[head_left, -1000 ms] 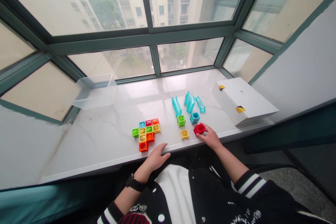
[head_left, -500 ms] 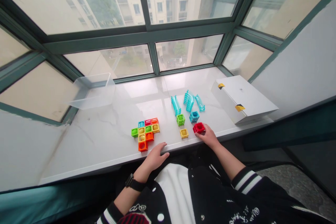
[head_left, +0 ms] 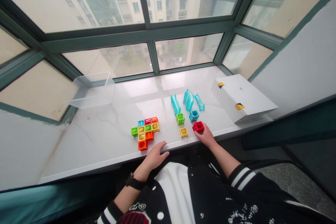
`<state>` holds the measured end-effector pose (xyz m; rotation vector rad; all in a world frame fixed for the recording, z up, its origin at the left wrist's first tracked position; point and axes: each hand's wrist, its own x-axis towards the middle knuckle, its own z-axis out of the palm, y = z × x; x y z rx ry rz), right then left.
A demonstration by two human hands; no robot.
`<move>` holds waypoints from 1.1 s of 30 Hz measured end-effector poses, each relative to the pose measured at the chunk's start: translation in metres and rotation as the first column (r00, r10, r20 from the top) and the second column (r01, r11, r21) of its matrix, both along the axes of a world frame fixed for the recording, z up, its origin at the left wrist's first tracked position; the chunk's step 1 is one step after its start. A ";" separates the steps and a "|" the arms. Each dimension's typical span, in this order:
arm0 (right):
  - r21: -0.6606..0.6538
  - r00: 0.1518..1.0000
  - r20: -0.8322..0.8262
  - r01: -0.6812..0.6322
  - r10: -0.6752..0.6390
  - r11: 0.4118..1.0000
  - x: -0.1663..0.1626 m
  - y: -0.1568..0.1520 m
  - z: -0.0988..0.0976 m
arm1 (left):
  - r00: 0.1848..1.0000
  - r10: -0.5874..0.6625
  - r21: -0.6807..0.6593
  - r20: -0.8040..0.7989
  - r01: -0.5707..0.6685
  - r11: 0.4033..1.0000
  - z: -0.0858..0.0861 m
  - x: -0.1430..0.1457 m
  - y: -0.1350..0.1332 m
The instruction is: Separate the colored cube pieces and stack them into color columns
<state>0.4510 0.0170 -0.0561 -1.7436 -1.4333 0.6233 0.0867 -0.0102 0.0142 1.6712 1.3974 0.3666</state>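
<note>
My right hand is closed around a red hollow block at the front of the white sill. A blue block stands just behind it, with a yellow block to its left and a green block farther back. My left hand rests at the sill's front edge, fingers apart and holding nothing. Left of it, several joined blocks in red, orange, yellow, green and blue lie as one flat cluster.
Behind the loose blocks lie a straight turquoise track piece, a curved one and a smaller one. A clear plastic bin stands back left. A white box with yellow-black tabs sits right. Windows close off the rear.
My right hand and the red block have shifted very slightly left, with the grip unchanged. My left hand stays in place.
</note>
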 end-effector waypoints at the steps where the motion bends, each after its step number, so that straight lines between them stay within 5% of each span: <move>1: 0.004 1.000 0.002 -0.004 0.004 1.000 0.000 0.000 -0.001 | 1.000 0.006 0.000 0.004 -0.006 1.000 0.000 0.000 0.000; 24: 0.108 0.991 0.117 0.060 -0.072 0.992 -0.007 -0.006 -0.019 | 0.991 -0.066 -0.039 -0.116 0.062 0.997 0.010 0.003 0.001; 28: 0.135 0.982 0.166 0.063 -0.085 0.989 -0.007 -0.007 -0.025 | 0.997 -0.025 -0.001 -0.074 0.025 1.000 0.011 0.010 0.020; 33: 0.153 0.976 0.194 0.068 -0.097 0.986 -0.009 -0.007 -0.027 | 0.997 0.046 0.140 0.059 -0.054 0.989 0.008 0.041 0.074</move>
